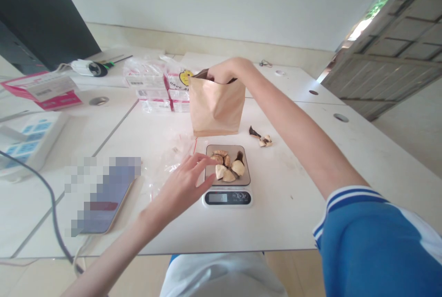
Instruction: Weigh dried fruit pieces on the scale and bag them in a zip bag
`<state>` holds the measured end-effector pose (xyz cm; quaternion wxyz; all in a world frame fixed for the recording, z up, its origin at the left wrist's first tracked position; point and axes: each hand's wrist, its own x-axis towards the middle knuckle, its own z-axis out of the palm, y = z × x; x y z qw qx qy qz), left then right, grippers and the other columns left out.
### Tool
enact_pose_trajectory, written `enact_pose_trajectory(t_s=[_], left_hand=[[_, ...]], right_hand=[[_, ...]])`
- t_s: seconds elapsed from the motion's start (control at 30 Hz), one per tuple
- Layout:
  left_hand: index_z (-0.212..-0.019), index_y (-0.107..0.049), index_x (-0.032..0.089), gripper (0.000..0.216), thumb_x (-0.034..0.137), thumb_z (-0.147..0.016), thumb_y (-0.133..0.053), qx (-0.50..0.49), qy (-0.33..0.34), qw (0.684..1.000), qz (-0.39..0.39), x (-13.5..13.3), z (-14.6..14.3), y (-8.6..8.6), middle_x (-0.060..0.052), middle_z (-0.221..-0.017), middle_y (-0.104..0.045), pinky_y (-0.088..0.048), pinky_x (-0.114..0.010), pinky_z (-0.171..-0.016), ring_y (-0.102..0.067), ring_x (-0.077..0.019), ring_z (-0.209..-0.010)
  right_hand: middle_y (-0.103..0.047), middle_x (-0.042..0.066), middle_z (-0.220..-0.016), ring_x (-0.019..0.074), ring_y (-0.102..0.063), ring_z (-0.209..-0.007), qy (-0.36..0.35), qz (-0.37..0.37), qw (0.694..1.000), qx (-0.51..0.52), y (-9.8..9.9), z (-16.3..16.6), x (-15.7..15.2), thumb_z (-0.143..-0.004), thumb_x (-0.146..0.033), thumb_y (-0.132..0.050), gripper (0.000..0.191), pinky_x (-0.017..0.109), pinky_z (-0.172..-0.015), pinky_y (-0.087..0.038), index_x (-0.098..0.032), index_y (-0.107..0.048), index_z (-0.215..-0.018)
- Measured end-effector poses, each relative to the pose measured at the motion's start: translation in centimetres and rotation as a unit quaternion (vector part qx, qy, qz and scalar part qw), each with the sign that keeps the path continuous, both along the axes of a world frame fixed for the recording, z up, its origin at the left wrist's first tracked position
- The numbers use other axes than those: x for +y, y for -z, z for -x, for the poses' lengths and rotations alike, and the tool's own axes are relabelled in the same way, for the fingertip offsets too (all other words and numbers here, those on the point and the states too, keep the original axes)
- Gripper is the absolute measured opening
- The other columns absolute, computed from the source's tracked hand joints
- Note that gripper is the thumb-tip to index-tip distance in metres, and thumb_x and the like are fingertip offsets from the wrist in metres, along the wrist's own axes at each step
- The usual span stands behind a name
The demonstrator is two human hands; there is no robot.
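A small digital kitchen scale (228, 195) sits near the table's front edge, with several pale and brown dried pieces (228, 165) piled on its platform. My left hand (184, 182) reaches toward the scale's left side, fingers spread, fingertips touching the pieces at the platform's edge. Behind the scale stands an upright brown paper bag (216, 108). My right hand (226, 70) is at the bag's open top, fingers curled into the mouth; what they hold, if anything, is hidden. A few loose pieces (262, 138) lie on the table to the right of the bag.
A phone (107, 200) lies flat on the left beside a clear plastic bag (169, 154). Pink-and-white boxes (152, 90) are stacked behind the paper bag. A dark monitor (37, 16), a white box (27, 142) and a cable (51, 205) occupy the left side.
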<state>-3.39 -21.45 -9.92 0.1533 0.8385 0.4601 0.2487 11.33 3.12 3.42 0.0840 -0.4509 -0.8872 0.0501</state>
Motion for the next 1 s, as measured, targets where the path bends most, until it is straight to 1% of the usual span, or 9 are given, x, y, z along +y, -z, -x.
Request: enact_pose_trajectory(t_s=[0.07,0.2,0.4,0.57,0.73,0.8,0.87,0.93,1.0], left_hand=[[-0.11,-0.058,0.024,0.023,0.031,-0.09,-0.05,0.028,0.025,0.999,-0.032,0.1,-1.4,1.2,-0.007,-0.108,-0.061,-0.051,-0.04,-0.085,-0.06,-0.0233,-0.099],[-0.109,-0.058,0.021,0.026,0.034,-0.086,-0.059,0.062,0.053,0.994,-0.074,0.3,-3.2,2.5,-0.008,-0.108,-0.06,-0.053,-0.04,-0.079,-0.059,-0.025,-0.096],[-0.118,-0.053,0.019,0.037,0.035,-0.085,-0.058,0.041,0.041,0.993,-0.107,0.8,-4.6,3.0,-0.012,-0.109,-0.059,-0.052,-0.044,-0.08,-0.057,-0.0278,-0.1],[-0.106,-0.057,0.019,0.018,0.021,-0.088,-0.054,0.075,0.059,0.99,-0.109,0.1,-4.1,3.9,-0.01,-0.107,-0.061,-0.053,-0.04,-0.077,-0.06,-0.0249,-0.093],[-0.101,-0.058,0.019,0.015,0.017,-0.091,-0.047,0.063,0.07,0.985,-0.146,-0.4,-3.7,4.6,-0.007,-0.101,-0.065,-0.054,-0.035,-0.076,-0.061,-0.0207,-0.09],[-0.101,-0.058,0.019,0.015,0.017,-0.092,-0.046,0.044,0.071,0.986,-0.147,-0.4,-3.6,4.6,-0.006,-0.1,-0.065,-0.054,-0.034,-0.077,-0.062,-0.0193,-0.09],[-0.101,-0.059,0.02,0.015,0.019,-0.093,-0.046,0.028,0.068,0.987,-0.141,-0.3,-3.5,4.6,-0.006,-0.1,-0.066,-0.054,-0.033,-0.076,-0.062,-0.0183,-0.089],[-0.103,-0.059,0.021,0.017,0.021,-0.094,-0.045,0.025,0.068,0.988,-0.138,-0.3,-3.4,4.6,-0.005,-0.101,-0.066,-0.054,-0.032,-0.076,-0.062,-0.0179,-0.09],[-0.105,-0.059,0.021,0.018,0.021,-0.094,-0.045,0.026,0.072,0.987,-0.142,-0.3,-3.4,4.7,-0.006,-0.101,-0.066,-0.055,-0.032,-0.076,-0.062,-0.0182,-0.091]], right_hand=[[-0.068,0.002,-0.082,0.0137,-0.066,-0.077,-0.005,0.079,0.992,-0.098,-1.9,-0.6,-1.8,-0.085,-0.032,-0.052,0.03,0.03,-0.079,-0.047,-0.01,-0.069,-0.072],[-0.072,0.003,-0.089,0.0246,-0.065,-0.082,-0.014,0.036,0.997,-0.068,-3.4,-1.4,-3.4,-0.074,-0.013,-0.063,0.011,0.042,-0.081,-0.049,-0.018,-0.071,-0.08],[-0.065,0.005,-0.113,0.0244,-0.059,-0.105,-0.015,-0.084,0.996,0.03,-1.2,-2.4,-5.3,-0.085,-0.011,-0.048,0.024,0.04,-0.092,-0.046,-0.023,-0.063,-0.099],[-0.053,0.003,-0.125,0.0182,-0.049,-0.117,-0.042,-0.144,0.978,0.144,0.8,-3.7,-9.5,-0.093,-0.017,-0.04,0.024,0.034,-0.099,-0.041,-0.029,-0.056,-0.107],[-0.059,0.007,-0.108,0.0183,-0.061,-0.096,-0.101,0.036,0.984,0.141,5.3,-5.5,-13.8,-0.093,-0.022,-0.04,0.022,0.036,-0.089,-0.047,-0.022,-0.061,-0.099],[-0.058,0.009,-0.115,0.0221,-0.059,-0.107,-0.085,0.136,0.983,0.088,7.5,-6.3,-15.5,-0.09,-0.028,-0.047,0.021,0.04,-0.095,-0.046,-0.022,-0.06,-0.106],[-0.05,0.012,-0.132,0.0293,-0.046,-0.127,-0.047,0.201,0.977,0.049,9.5,-7.2,-17.1,-0.081,-0.037,-0.06,0.042,0.047,-0.103,-0.04,-0.023,-0.054,-0.121],[-0.037,0.014,-0.145,0.0328,-0.032,-0.137,-0.022,0.239,0.97,0.043,11.2,-8.0,-18.4,-0.076,-0.044,-0.065,0.066,0.05,-0.108,-0.033,-0.023,-0.042,-0.134],[-0.032,0.015,-0.148,0.0308,-0.03,-0.139,-0.009,0.247,0.966,0.073,12.4,-8.7,-19.4,-0.078,-0.045,-0.062,0.07,0.049,-0.11,-0.031,-0.023,-0.035,-0.139]])
